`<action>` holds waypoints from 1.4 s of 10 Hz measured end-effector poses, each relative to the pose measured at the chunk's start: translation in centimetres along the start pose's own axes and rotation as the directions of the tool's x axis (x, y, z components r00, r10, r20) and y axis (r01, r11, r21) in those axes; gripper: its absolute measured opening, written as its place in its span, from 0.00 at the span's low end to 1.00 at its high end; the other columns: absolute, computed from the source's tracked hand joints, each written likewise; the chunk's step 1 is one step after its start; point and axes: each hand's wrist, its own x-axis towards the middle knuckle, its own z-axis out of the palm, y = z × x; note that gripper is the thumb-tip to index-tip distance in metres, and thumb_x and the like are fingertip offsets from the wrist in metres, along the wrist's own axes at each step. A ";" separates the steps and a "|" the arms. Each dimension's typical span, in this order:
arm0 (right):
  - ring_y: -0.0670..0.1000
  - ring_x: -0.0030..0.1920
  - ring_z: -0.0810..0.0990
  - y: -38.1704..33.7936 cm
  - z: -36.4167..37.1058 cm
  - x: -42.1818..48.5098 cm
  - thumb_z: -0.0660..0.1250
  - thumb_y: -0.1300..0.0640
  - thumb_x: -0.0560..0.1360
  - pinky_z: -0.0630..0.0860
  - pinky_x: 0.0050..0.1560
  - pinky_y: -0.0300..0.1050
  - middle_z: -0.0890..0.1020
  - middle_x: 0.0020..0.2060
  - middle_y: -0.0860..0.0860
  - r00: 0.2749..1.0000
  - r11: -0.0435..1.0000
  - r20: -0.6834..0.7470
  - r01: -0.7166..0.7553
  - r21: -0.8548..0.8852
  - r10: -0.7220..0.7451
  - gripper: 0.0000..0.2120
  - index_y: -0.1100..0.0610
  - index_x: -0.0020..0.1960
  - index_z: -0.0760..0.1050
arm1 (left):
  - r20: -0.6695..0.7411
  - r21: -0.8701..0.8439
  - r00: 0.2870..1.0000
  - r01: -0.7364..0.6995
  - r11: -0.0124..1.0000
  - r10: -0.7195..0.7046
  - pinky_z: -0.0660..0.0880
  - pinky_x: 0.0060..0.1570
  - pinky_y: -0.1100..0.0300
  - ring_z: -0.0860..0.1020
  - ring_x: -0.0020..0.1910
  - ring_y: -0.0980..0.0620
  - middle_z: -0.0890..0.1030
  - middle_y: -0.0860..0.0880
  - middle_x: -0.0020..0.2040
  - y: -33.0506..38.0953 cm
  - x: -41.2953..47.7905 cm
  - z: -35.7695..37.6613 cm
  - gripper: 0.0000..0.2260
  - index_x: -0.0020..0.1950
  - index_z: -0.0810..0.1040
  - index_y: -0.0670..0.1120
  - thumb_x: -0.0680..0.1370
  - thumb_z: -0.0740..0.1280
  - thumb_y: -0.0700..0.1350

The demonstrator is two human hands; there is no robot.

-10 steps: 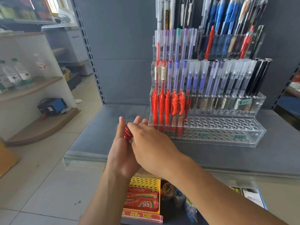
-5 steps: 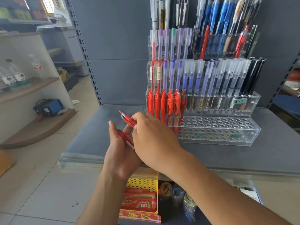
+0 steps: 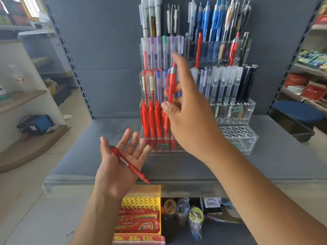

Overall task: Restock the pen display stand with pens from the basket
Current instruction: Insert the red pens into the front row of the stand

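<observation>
Head view: restocking the stand, one pen raised, one spare.
Stand fills 12 to 2 o'clock, its red row at the left end. My right hand, the nearer one, pinches a pen between thumb and fingers, forefinger straight. That pen stands almost upright, tip down at 6 o'clock toward the row. My left hand lies palm up, fingers spread, spare pen across it, tip toward 4 o'clock.

Both bare — left hand and right hand, forearms uncovered as far as visible.
</observation>
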 end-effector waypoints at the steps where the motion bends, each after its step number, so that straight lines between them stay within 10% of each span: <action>1: 0.44 0.40 0.78 1.2 -0.9 0.3 0.68 0.64 0.79 0.78 0.38 0.38 0.72 0.47 0.37 0.998 1.000 -0.055 -0.012 0.002 0.012 0.42 0.41 0.80 0.46 | 0.005 0.006 1.000 -0.001 1.000 0.001 0.83 0.51 0.44 0.84 0.55 0.42 0.84 0.43 0.60 0.0 -0.1 0.1 0.30 0.65 0.80 0.44 0.81 0.54 0.66; 9: 0.52 0.53 0.82 6.8 0.6 0.2 0.70 0.61 0.78 0.80 0.54 0.58 0.78 0.58 0.49 0.996 0.995 -0.047 -0.076 -0.058 0.073 0.35 0.39 0.75 0.56 | -0.009 0.013 1.000 -0.003 1.000 0.003 0.81 0.55 0.43 0.84 0.56 0.41 0.84 0.43 0.61 0.0 -0.6 0.2 0.30 0.66 0.80 0.45 0.81 0.54 0.66; 14: 0.44 0.50 0.73 6.4 1.3 -0.6 0.63 0.62 0.80 0.70 0.56 0.36 0.72 0.59 0.50 0.988 0.991 -0.151 -0.005 -0.135 -0.015 0.16 0.57 0.67 0.74 | -0.028 0.036 0.999 -0.013 0.999 0.014 0.83 0.50 0.45 0.86 0.52 0.43 0.85 0.44 0.59 -0.2 -0.4 0.2 0.30 0.65 0.80 0.45 0.81 0.55 0.66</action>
